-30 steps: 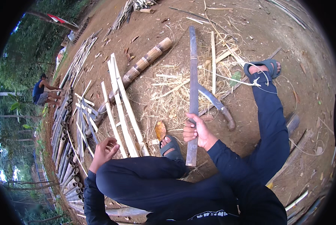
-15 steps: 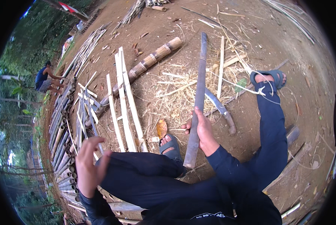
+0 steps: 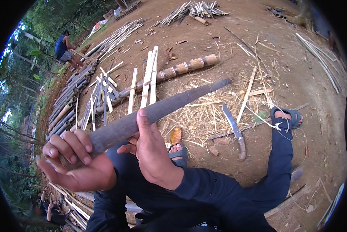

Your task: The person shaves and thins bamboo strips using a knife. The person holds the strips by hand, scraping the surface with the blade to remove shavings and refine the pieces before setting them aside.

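A long, dark grey bamboo slat (image 3: 169, 104) slants across the view, its far end up to the right. My left hand (image 3: 80, 162) is closed round its near end, fingers curled over the top. My right hand (image 3: 154, 150) grips it further along, the thumb lying along its face and the fingers beneath. A machete (image 3: 233, 125) with a wooden handle rests on the ground to the right of the slat, on the edge of pale shavings (image 3: 204, 120). A brown leaf (image 3: 175, 136) lies near my sandalled foot (image 3: 177, 152).
A thick bamboo pole (image 3: 185, 67) lies beyond, with pale split strips (image 3: 148, 77) leaning across it. Bamboo poles (image 3: 65, 112) are stacked at left, where another person (image 3: 65, 50) bends over. More strips lie in a heap (image 3: 204, 9) at the back. A second person (image 3: 51, 208) shows at lower left.
The slat has swung from nearly upright to a slant and come nearer. My left hand, open and empty before, has taken hold of its near end. The view has shifted.
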The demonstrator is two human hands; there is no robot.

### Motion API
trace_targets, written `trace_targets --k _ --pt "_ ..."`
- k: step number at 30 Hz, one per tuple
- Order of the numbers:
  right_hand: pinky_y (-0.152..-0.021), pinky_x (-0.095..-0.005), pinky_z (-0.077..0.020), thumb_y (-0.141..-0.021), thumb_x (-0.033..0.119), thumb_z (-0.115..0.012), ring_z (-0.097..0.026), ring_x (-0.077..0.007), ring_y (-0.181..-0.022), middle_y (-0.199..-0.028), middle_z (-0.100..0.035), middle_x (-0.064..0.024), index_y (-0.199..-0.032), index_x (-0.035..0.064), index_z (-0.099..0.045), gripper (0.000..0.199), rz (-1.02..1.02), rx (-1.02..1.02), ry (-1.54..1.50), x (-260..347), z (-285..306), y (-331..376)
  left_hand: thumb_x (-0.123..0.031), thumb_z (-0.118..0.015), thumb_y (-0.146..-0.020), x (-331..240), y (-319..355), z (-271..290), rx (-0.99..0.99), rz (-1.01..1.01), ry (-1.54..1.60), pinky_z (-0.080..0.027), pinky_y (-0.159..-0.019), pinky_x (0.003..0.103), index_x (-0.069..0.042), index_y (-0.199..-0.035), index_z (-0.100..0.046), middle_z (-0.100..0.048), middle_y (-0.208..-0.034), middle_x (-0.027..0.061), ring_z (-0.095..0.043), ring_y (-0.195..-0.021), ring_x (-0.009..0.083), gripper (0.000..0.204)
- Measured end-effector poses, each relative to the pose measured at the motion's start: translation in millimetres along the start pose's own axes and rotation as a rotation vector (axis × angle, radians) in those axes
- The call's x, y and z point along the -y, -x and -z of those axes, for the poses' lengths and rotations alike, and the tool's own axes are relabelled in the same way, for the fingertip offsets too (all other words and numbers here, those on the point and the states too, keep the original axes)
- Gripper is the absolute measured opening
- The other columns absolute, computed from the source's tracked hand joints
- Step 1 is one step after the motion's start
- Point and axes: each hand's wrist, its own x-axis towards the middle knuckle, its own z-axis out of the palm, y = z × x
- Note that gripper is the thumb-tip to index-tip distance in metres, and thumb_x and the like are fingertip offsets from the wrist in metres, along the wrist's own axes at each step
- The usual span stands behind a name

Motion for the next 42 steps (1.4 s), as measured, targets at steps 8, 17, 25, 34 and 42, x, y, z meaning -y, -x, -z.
trace_targets --k 8,17,25,34,42 --pt "-0.098 -0.0446 -0.0453 -0.095 0.034 -0.062 -0.059 -0.0342 -0.111 -0.113 -0.064 -0.0209 -0.114 -0.0006 -0.063 0.039 0.353 -0.32 1.746 30.1 226.2 26.6 -0.025 -0.051 -0.103 5.0 -130.4 31.0 -0.026 -0.004 -0.009 -0.027 -0.041 0.026 -0.014 -0.068 -0.039 -0.03 -0.052 -0.0034 -0.027 -0.039 0.0071 0.039" --pt "-0.091 -0.0501 -0.0483 -0.091 0.024 -0.066 -0.059 -0.0453 -0.106 -0.109 -0.064 -0.0261 -0.116 -0.0006 -0.059 0.036 -0.005 -0.975 1.969 97.9 429.3 47.8 -0.019 -0.051 -0.103 29.5 -150.3 72.3 0.109 0.174 0.109 -0.029 -0.045 0.026 -0.014 -0.072 -0.035 -0.027 -0.052 -0.0023 -0.026 -0.041 0.0081 0.035" --pt "-0.067 -0.0498 -0.0555 -0.092 0.017 -0.063 -0.069 -0.0412 -0.076 -0.092 -0.067 -0.0215 -0.119 -0.0025 -0.053 0.035 -0.083 -0.77 1.886 74.5 459.0 30.6 -0.022 -0.045 -0.105 41.1 -126.0 84.0 -0.016 0.13 -0.025 -0.031 -0.047 0.025 -0.013 -0.075 -0.04 -0.031 -0.054 -0.0022 -0.03 -0.043 0.0084 0.031" --pt "-0.047 -0.0347 -0.0465 -0.097 0.011 -0.056 -0.059 -0.0203 -0.053 -0.07 -0.063 -0.0112 -0.118 -0.0031 -0.052 0.026 0.064 -0.955 1.096 34.2 332.4 53.4 -0.031 -0.036 -0.097 44.2 -101.1 84.8 -0.07 -0.091 -0.067 -0.033 -0.046 0.026 -0.009 -0.078 -0.046 -0.04 -0.068 0.0024 -0.035 -0.048 0.0115 0.03" --pt "-0.057 -0.0351 -0.0537 -0.094 0.01 -0.061 -0.067 -0.0286 -0.071 -0.089 -0.061 -0.0177 -0.148 -0.0008 -0.04 0.059 0.786 -0.328 1.622 24.2 192.5 34.1 -0.035 -0.03 -0.099 40.1 -75.1 72.1 -0.132 -0.045 -0.136 -0.029 -0.044 0.025 -0.013 -0.075 -0.042 -0.038 -0.065 0.0016 -0.033 -0.05 0.0121 0.034"
